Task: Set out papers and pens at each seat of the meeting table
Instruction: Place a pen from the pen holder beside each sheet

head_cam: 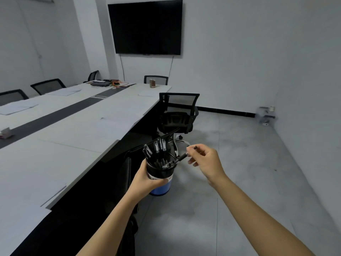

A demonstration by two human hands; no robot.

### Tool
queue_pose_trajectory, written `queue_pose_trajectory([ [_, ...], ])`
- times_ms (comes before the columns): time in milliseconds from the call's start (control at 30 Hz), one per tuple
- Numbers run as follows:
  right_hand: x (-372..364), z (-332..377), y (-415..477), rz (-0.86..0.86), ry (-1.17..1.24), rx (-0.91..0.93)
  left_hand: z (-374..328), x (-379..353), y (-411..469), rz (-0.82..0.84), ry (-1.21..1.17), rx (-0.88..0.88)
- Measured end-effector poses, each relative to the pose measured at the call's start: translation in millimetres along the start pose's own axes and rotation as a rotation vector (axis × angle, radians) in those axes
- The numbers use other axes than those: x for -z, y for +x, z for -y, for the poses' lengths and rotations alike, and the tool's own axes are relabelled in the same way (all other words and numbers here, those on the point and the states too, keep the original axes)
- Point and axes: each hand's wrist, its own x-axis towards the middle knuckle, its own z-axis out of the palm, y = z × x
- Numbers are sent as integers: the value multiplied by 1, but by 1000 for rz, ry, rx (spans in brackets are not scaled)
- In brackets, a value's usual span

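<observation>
Left of both hands: the meeting table (73,145), with papers (114,124) lying by the seats. Left hand (145,179) wrapped tight round the pen cup (160,172), just off the table edge. Keep it upright and steady, to keep the other pens (158,145) in. Just right of the cup: one pen (180,159), low end at the rim, top end pinched by the right hand (206,161). Pull slowly and straight out, without hooking the rest. Then lay beside the nearest paper.
</observation>
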Motion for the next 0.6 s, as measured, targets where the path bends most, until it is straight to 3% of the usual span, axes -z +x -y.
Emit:
queue_pose_trajectory([
  [167, -15, 1, 61, -17, 31, -41, 7, 16, 42, -89, -54, 26],
  [600, -100, -40, 191, -15, 416, -238, 56, 80, 111, -407, -130, 142],
])
